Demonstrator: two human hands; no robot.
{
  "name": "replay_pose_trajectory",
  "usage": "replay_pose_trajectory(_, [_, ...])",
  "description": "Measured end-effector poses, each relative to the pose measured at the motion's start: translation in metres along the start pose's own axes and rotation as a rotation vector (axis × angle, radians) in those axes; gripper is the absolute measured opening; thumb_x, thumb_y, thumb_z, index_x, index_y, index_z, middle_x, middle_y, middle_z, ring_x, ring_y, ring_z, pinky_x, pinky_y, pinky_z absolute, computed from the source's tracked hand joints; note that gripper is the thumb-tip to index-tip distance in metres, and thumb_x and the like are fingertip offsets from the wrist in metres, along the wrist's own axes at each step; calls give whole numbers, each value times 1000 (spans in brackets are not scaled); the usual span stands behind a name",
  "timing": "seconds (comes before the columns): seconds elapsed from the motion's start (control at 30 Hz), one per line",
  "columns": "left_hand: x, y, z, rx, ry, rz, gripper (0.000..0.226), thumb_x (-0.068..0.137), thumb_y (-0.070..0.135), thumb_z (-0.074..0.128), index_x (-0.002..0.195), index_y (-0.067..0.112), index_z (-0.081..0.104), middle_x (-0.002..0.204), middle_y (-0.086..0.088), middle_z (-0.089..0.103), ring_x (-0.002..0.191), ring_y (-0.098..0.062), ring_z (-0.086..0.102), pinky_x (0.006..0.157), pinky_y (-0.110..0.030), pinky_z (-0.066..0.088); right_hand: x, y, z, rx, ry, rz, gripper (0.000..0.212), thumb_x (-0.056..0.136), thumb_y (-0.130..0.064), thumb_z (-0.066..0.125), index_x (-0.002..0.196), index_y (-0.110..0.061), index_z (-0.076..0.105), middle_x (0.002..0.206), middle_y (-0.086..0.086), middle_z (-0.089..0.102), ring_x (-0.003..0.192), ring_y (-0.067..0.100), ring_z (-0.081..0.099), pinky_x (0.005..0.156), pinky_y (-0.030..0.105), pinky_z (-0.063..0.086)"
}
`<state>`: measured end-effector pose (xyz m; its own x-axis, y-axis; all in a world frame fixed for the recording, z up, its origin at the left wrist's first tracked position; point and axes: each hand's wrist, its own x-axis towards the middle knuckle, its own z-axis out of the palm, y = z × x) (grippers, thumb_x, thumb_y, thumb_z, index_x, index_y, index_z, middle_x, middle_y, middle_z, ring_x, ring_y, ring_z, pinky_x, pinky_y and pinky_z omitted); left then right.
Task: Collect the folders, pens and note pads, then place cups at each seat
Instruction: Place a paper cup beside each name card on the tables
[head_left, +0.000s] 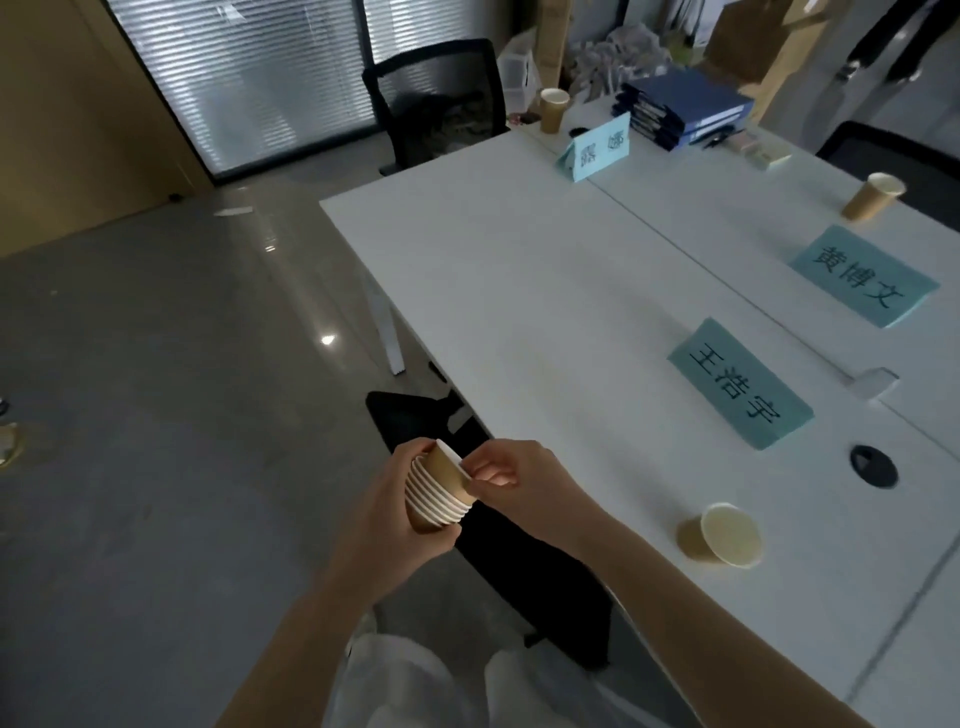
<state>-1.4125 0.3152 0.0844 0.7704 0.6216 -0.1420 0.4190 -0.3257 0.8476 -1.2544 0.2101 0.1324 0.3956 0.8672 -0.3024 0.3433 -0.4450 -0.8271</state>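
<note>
The surface (519, 270) was white, wide, and carried most of what the task concerned. At its far end lay a stack of blue folders (680, 109), with what looked like a pen and a note pad just beside it, too small to confirm. Three blue name cards marked seats: one standing at the far edge (597, 148), one flat near the right side (865, 275), one flat nearer me (740, 384). Three paper cups were already set out: one at the far end (552, 109), one at the right edge (872, 196), and one close to me (719, 535).

The stack of paper cups (434, 496) was off the surface, held in front of my body just beside the near edge. I judged the cups light, thin-walled and easily crushed, nested tightly enough to need peeling apart. The rolled rim seemed the stiffest place to take hold, and the wall below it would dent under a hard squeeze.

My left hand (384, 525) was wrapped round the lower part of the stack, fingers curled about the brown walls. My right hand (506, 475) pinched the white rim of the top cup (452, 465), which stood partly lifted out of the stack. Both hands were close together, touching the cups and not the surface.

The seat by the nearer flat card appeared, in my judgement, not yet served.
</note>
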Motion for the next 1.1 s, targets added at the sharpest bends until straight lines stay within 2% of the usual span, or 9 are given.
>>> replay_pose_trajectory(0.23, [61, -61, -123, 26, 54, -43, 84, 56, 37, 78, 132, 41, 41, 118, 17, 59, 102, -4, 60, 87, -37, 53, 116, -78, 61, -11, 32, 9, 15, 86, -21, 63, 99, -19, 71, 93, -6, 73, 85, 3, 67, 76, 10, 50])
replay_pose_trajectory(0.33, [88, -82, -180, 49, 48, -45, 81, 58, 30, 82, 128, 42, 43, 114, 18, 59, 99, -4, 60, 85, -39, 54, 163, -110, 86, 30, 27, 35, 12, 86, -20, 63, 96, -21, 70, 89, -9, 71, 85, 4, 67, 80, 16, 51])
replay_pose_trajectory(0.4, [106, -93, -213, 92, 54, -40, 80, 55, 35, 80, 126, 44, 43, 112, 20, 58, 98, -4, 60, 83, -38, 54, 191, -130, 100, 45, 23, 52, 13, 87, -19, 63, 98, -20, 70, 90, -9, 70, 88, 7, 67, 84, 21, 52])
replay_pose_trajectory(0.5, [139, -108, -253, 102, 45, -25, 80, 57, 30, 83, 127, 38, 45, 111, 17, 60, 97, -5, 61, 84, -39, 54, 229, -156, 114, 13, 25, 55, 17, 88, -19, 62, 102, -19, 70, 88, -13, 67, 89, 4, 66, 86, 20, 51])
replay_pose_trajectory(0.57, [163, -117, -272, 107, 20, -23, 81, 57, 28, 85, 128, 35, 47, 110, 15, 61, 97, -6, 61, 84, -39, 54, 252, -167, 118, 12, 60, 52, 16, 87, -19, 63, 101, -20, 70, 82, -18, 64, 82, -3, 63, 83, 16, 49])
replay_pose_trajectory(0.63, [186, -125, -284, 95, 7, -29, 80, 53, 37, 83, 124, 38, 46, 108, 15, 62, 95, -6, 62, 83, -41, 54, 275, -175, 118, 21, 96, 56, 16, 85, -18, 64, 99, -20, 71, 80, -19, 63, 79, -5, 61, 81, 15, 47])
replay_pose_trajectory(0.8, [245, -133, -302, 61, -23, -17, 81, 50, 44, 80, 122, 41, 45, 109, 15, 62, 97, -12, 64, 81, -47, 55, 330, -187, 108, 42, 128, 65, 15, 85, -19, 66, 98, -21, 72, 91, -8, 72, 86, 3, 66, 81, 17, 50])
replay_pose_trajectory(0.93, [293, -133, -316, 50, -35, 4, 81, 51, 41, 82, 124, 43, 45, 109, 16, 62, 98, -9, 64, 82, -47, 55, 378, -194, 93, 39, 128, 63, 16, 86, -21, 65, 100, -21, 73, 93, -8, 73, 85, 1, 66, 71, 3, 44])
replay_pose_trajectory(1.1, [377, -136, -338, 36, -24, -7, 92, 51, 41, 82, 131, 51, 39, 115, 23, 57, 102, -7, 63, 85, -45, 56, 462, -205, 67, 70, 124, 63, 19, 90, -24, 60, 104, -19, 73, 89, -8, 70, 85, 2, 63, 73, 9, 43])
